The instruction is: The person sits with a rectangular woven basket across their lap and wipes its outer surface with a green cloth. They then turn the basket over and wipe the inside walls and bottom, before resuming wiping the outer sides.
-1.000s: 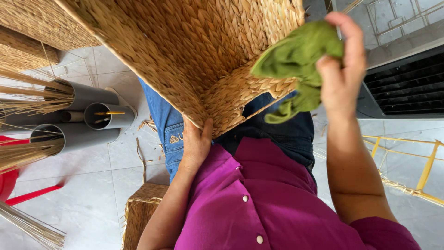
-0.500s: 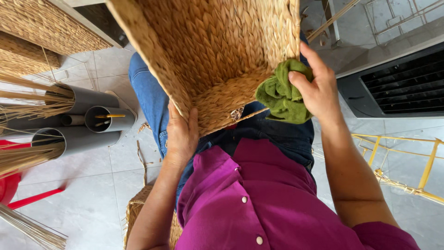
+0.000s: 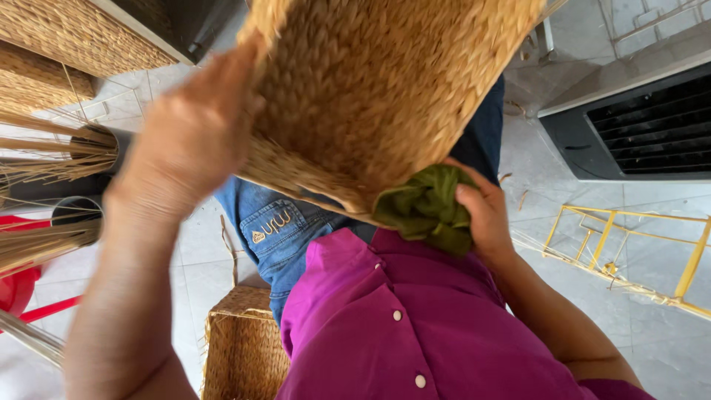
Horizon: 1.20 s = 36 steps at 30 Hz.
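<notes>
A large woven straw basket (image 3: 385,89) is held over my lap, its underside toward me. My left hand (image 3: 196,133), blurred, grips its left side. A crumpled green cloth (image 3: 426,207) is bunched in my right hand (image 3: 485,215), pressed against the basket's lower right corner. I wear a magenta shirt (image 3: 400,326) and blue jeans (image 3: 278,230).
A small woven basket (image 3: 241,348) stands on the tiled floor by my leg. Grey tubes (image 3: 74,211) holding bundles of straw lie at the left, with a red object (image 3: 18,289) below them. A yellow metal frame (image 3: 629,259) and a dark vented unit (image 3: 637,126) are at the right.
My left hand rose from under the basket to grip its left side. My right hand brought the green cloth down from the right edge to the lower corner. The basket turned.
</notes>
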Each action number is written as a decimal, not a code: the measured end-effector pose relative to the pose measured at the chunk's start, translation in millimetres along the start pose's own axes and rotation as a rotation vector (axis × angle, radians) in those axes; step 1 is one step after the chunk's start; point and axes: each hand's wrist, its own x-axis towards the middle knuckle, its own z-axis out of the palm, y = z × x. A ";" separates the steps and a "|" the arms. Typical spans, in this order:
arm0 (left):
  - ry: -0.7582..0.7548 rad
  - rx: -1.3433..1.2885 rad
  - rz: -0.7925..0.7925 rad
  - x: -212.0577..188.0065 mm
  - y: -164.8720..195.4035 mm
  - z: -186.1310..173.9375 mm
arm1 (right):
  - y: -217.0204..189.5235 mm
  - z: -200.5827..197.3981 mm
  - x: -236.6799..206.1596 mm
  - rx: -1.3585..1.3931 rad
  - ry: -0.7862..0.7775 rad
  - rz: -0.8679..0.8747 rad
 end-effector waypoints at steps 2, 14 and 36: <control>0.083 0.147 0.133 9.5 -8.5 -26.0 | 5.5 10.2 -0.5 0.003 -0.148 0.109; 0.115 0.261 0.213 16.0 -21.4 -45.0 | -77.9 85.9 41.5 -0.395 -0.495 -0.522; 0.725 -0.344 -0.254 -7.7 -8.0 69.7 | -40.6 -48.7 142.2 -1.704 -0.078 -0.190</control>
